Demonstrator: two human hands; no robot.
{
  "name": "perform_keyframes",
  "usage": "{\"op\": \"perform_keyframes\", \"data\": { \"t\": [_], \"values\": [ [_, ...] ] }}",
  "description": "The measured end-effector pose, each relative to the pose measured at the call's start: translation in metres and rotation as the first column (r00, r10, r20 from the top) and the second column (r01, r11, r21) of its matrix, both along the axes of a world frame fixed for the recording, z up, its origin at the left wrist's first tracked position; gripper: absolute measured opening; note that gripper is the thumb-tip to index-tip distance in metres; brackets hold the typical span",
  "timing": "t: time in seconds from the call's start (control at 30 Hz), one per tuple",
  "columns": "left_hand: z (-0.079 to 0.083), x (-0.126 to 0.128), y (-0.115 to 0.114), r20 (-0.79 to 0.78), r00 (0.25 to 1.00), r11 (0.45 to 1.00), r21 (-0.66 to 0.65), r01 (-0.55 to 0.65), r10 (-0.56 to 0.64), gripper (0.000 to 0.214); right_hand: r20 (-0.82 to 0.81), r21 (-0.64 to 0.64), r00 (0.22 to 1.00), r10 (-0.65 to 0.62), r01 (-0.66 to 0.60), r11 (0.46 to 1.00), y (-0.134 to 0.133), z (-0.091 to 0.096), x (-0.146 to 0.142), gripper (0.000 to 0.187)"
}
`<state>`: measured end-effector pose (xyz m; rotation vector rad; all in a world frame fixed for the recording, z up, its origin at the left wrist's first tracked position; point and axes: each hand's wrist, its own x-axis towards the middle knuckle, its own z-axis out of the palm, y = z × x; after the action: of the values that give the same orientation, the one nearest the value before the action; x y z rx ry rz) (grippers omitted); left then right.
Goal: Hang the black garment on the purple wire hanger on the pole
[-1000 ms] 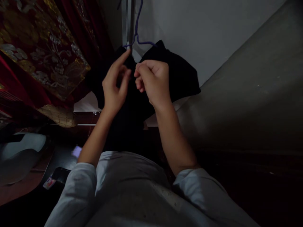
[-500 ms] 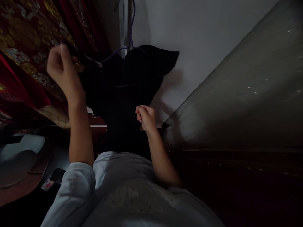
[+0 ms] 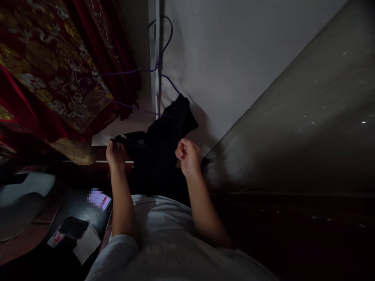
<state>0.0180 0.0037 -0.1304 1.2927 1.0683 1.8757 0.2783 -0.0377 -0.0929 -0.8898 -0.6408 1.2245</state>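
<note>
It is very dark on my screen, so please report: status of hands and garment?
Left hand shut on black garment. Right hand fisted beside it, grip unclear. Garment hooked on one arm of purple hanger. Red curtain close at left.

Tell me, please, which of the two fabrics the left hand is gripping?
The black garment, pinched by the left hand below the purple wire hanger; the red, gold-embroidered cloth hangs untouched further left.

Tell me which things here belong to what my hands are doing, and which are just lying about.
In use:
- black garment, its edge gripped by the left hand
- right hand, closed in a fist at the garment's other side
- purple hanger, one arm inside the garment

Lying about:
- lit phone
- red and gold embroidered cloth
</note>
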Motion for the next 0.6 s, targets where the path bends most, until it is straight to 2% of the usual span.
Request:
{"op": "perform_keyframes", "data": {
  "t": [0.1,0.17,0.2,0.27,0.33,0.37,0.4,0.47,0.53,0.57,0.6],
  "values": [
    [0.025,0.012,-0.010,0.193,0.981,0.999,-0.029,0.027,-0.021,0.040,-0.049,-0.030,0.990,-0.129,0.128,0.991,0.004,-0.005,0.011,0.036],
    [0.040,0.034,-0.023,0.292,0.950,0.992,-0.025,0.123,-0.111,0.035,0.023,0.038,0.985,-0.169,0.168,0.985,0.004,-0.005,0.015,0.041],
    [0.047,0.048,-0.031,0.295,0.941,0.984,-0.021,0.178,-0.164,0.033,0.096,0.092,0.985,-0.142,0.133,0.987,0.003,-0.004,0.016,0.045],
    [0.058,0.076,-0.046,0.180,0.951,0.966,-0.015,0.257,-0.250,0.030,0.271,0.171,0.961,0.061,-0.110,0.979,-0.003,0.001,0.015,0.053],
    [0.069,0.100,-0.060,-0.030,0.950,0.951,-0.004,0.310,-0.310,0.028,0.392,0.170,0.873,0.289,-0.377,0.910,-0.011,0.006,0.010,0.055],
    [0.074,0.109,-0.066,-0.144,0.936,0.945,0.008,0.327,-0.323,0.027,0.414,0.157,0.842,0.346,-0.440,0.884,-0.015,0.008,0.006,0.053],
    [0.079,0.114,-0.070,-0.251,0.916,0.944,0.026,0.329,-0.312,0.026,0.417,0.141,0.833,0.364,-0.455,0.879,-0.019,0.009,0.002,0.048],
    [0.088,0.118,-0.074,-0.424,0.875,0.956,0.068,0.287,-0.233,0.026,0.371,0.073,0.855,0.363,-0.417,0.906,-0.024,0.012,-0.003,0.036],
    [0.091,0.114,-0.070,-0.518,0.834,0.958,0.086,0.274,-0.192,0.034,0.254,-0.045,0.875,0.413,-0.416,0.908,-0.028,0.016,-0.004,0.031],
    [0.090,0.111,-0.065,-0.531,0.812,0.945,0.059,0.322,-0.243,0.043,0.208,-0.086,0.877,0.433,-0.424,0.901,-0.029,0.019,-0.002,0.030],
    [0.087,0.108,-0.060,-0.527,0.778,0.914,0.004,0.405,-0.343,0.054,0.195,-0.100,0.880,0.433,-0.422,0.901,-0.030,0.024,0.001,0.030]
  ]
}}
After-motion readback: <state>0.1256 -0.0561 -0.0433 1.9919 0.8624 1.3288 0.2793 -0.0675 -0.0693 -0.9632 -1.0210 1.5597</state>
